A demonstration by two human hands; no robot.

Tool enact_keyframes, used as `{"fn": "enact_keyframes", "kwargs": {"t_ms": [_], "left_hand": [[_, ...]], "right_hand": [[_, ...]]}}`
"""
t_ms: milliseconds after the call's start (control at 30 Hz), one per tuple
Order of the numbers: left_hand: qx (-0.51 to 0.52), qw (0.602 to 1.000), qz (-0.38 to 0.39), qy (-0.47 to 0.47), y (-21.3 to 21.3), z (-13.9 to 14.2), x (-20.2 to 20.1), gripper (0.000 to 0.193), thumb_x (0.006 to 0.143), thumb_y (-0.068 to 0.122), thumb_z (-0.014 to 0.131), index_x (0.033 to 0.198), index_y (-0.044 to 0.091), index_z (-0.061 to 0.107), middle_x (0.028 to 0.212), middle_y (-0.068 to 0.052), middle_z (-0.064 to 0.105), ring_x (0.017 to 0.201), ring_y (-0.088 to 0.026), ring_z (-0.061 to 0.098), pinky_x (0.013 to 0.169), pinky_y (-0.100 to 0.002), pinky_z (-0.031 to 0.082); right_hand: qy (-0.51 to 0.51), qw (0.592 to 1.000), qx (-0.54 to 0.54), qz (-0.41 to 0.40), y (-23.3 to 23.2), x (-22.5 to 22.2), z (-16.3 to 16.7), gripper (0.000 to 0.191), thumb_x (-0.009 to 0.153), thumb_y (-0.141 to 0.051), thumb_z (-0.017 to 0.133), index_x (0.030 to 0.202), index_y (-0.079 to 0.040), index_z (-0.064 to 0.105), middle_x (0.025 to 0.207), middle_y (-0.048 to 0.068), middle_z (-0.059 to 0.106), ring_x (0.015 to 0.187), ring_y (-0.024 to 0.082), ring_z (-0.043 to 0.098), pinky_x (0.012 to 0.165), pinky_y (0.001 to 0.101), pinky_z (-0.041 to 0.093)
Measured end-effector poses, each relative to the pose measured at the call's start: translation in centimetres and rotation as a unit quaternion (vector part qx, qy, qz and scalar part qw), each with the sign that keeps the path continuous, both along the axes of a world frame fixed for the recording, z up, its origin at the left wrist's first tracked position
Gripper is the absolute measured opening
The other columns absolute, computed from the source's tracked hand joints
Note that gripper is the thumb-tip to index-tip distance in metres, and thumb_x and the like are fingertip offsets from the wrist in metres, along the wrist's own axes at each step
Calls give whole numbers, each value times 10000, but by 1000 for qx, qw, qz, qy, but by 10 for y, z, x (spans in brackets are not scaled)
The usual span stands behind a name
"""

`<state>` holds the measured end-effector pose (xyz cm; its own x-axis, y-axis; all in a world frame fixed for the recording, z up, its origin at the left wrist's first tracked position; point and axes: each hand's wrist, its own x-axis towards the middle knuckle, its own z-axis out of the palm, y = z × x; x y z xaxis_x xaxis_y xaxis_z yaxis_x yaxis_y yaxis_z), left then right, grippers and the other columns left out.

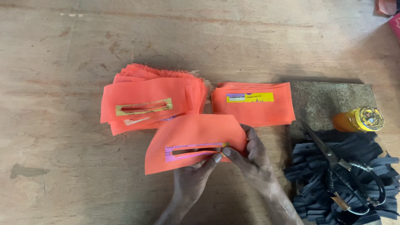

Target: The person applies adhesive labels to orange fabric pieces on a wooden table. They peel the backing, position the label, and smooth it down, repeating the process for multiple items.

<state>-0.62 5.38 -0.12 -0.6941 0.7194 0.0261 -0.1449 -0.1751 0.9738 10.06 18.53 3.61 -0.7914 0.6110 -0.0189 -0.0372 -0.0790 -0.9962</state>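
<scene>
Both hands pinched a curved orange fabric piece with a slit bordered in purple (pixel 193 141), which lay on the worn wooden counter (pixel 58 166) near six o'clock. The left hand (pixel 192 177) closed its grip on the lower edge, and the right hand (pixel 255 156) gripped the slit's right end. At eleven o'clock sat a loose heap of orange fabric pieces (pixel 152 98); at three o'clock, steel scissors (pixel 341 166) rested on black strips (pixel 321 187).

Left hand (pixel 192 177) and right hand (pixel 253 160): both bare, no gloves, rings or watch. Forearms bare too, no sleeves in view. Nails short.
</scene>
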Motion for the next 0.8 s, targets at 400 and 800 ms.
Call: {"fn": "enact_keyframes", "kwargs": {"t_ms": [400, 800], "left_hand": [[-42, 980, 40, 188, -3, -5, -6, 173, 914, 127, 779, 1075, 66, 760, 1000, -26, 762, 890, -150, 726, 787, -307, 596], [56, 989, -8, -137, -4, 13, 2, 261, 855, 34, 808, 1100, 6, 723, 1064, -70, 748, 976, -165, 713, 849, -313, 593]], "right_hand": [[27, 993, -110, 39, 9, 5, 14, 509, 950, -74, 638, 1410, 42, 454, 1317, 166, 647, 1237, 199, 627, 1038, 355, 507], [-23, 997, 73, -26, -14, 3, 13, 634, 934, 8, 659, 1477, -12, 333, 1271, 151, 651, 1146, 171, 657, 933, 310, 567]]}}
